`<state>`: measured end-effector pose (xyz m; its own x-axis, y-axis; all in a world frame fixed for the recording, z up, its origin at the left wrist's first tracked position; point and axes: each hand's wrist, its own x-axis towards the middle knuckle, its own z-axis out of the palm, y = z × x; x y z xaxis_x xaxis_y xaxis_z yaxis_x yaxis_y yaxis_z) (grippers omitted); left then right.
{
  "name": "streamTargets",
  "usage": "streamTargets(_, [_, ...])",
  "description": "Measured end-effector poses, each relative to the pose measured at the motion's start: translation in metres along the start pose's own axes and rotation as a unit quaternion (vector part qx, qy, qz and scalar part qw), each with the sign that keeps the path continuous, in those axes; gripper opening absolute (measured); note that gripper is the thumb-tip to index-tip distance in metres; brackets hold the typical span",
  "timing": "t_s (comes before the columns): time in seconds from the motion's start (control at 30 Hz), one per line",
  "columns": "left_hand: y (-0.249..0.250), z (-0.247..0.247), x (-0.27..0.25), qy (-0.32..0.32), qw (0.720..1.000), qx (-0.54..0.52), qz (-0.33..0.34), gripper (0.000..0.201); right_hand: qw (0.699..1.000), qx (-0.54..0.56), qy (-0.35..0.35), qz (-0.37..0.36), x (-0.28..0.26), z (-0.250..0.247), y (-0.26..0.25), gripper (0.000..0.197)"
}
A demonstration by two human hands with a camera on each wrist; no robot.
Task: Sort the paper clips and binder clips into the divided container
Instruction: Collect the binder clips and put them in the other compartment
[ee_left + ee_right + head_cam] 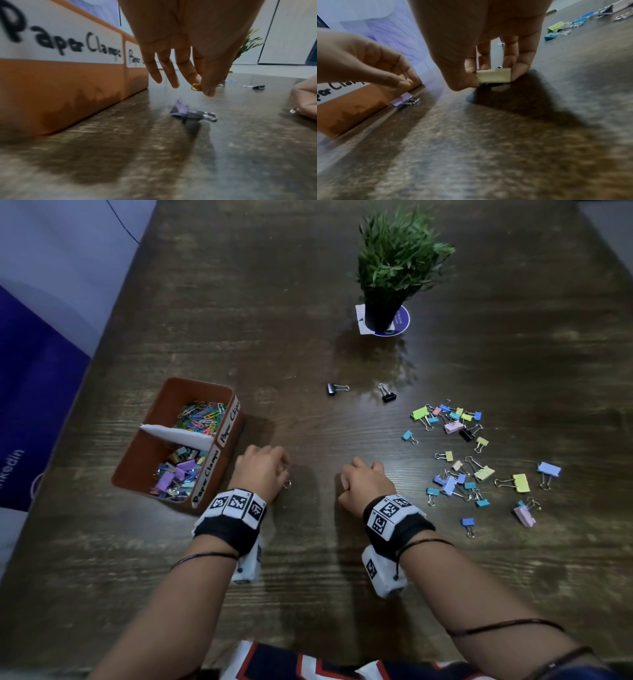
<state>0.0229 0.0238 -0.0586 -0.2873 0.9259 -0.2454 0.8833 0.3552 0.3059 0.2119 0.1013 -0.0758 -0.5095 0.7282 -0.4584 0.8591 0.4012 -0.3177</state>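
Note:
My left hand (202,88) hovers just right of the brown divided container (137,460) and pinches a yellow paper clip (195,86) between thumb and forefinger. A purple binder clip (181,111) lies on the table under that hand. My right hand (494,81) is low on the table and pinches a pale yellow binder clip (494,75) between thumb and fingers. The container's far compartment holds coloured paper clips (202,416). Its near compartment holds binder clips (178,474). Labels read "Paper Clamps" and "Paper Clips".
Several pastel binder clips (472,460) are scattered on the dark wooden table to the right. Two black binder clips (388,395) lie further back near a potted plant (394,268). A blue bag (30,405) stands off the table's left edge.

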Motion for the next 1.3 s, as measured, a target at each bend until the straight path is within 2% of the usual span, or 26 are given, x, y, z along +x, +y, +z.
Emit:
streamTargets(0.13, [-0.021,0.007,-0.009,-0.064,0.998,-0.019,0.002,0.024,1.000,-0.005,0.001,0.008,0.003,0.005,-0.017,0.014])
streamTargets(0.27, [-0.029,0.012,-0.016,-0.054,0.998,-0.031,-0.005,0.025,1.000,-0.004,0.005,0.007,0.004,0.007,-0.028,0.011])
streamTargets(0.37, [-0.032,0.011,-0.019,-0.060,0.998,-0.036,-0.001,0.026,0.999,0.034,0.006,0.017,0.006,0.008,-0.033,0.018])
streamTargets(0.5, [-0.036,0.010,-0.027,-0.058,0.997,-0.043,0.006,0.026,0.993,0.109,0.050,-0.003,0.011,0.005,-0.048,0.020])
streamTargets(0.63, [-0.040,-0.005,-0.037,0.017,0.992,-0.127,0.000,0.018,0.978,0.172,0.107,-0.042,0.012,-0.011,-0.078,0.022])
streamTargets(0.77, [-0.046,-0.046,-0.052,0.148,0.967,-0.205,0.011,0.021,0.945,0.257,0.166,-0.117,0.008,-0.038,-0.123,0.019])
streamTargets(0.87, [-0.072,-0.077,-0.060,0.234,0.951,-0.200,-0.037,0.022,0.908,0.344,0.169,-0.167,0.011,-0.042,-0.165,0.023])
streamTargets(0.93, [-0.098,-0.086,-0.062,0.263,0.944,-0.183,-0.081,0.024,0.896,0.371,0.152,-0.189,0.011,-0.034,-0.194,0.033])
streamTargets(1.0, [-0.123,-0.088,-0.061,0.258,0.946,-0.160,-0.111,0.024,0.897,0.369,0.128,-0.209,0.009,-0.023,-0.219,0.033])
streamTargets(1.03, [-0.132,-0.086,-0.061,0.233,0.955,-0.138,-0.119,0.024,0.902,0.356,0.110,-0.220,0.008,-0.016,-0.229,0.028])
streamTargets(1.1, [-0.143,-0.081,-0.063,0.144,0.979,-0.089,-0.117,0.025,0.923,0.287,0.078,-0.244,0.008,-0.002,-0.241,0.011])
streamTargets(1.17, [-0.149,-0.074,-0.065,0.091,0.987,-0.077,-0.111,0.030,0.937,0.204,0.076,-0.272,0.010,0.011,-0.243,0.016])
streamTargets(1.23, [-0.153,-0.071,-0.066,0.115,0.980,-0.109,-0.120,0.032,0.934,0.195,0.097,-0.283,0.011,0.015,-0.234,0.015])
streamTargets(1.3, [-0.154,-0.070,-0.066,0.154,0.971,-0.133,-0.123,0.035,0.922,0.234,0.132,-0.277,0.010,0.010,-0.219,0.015])
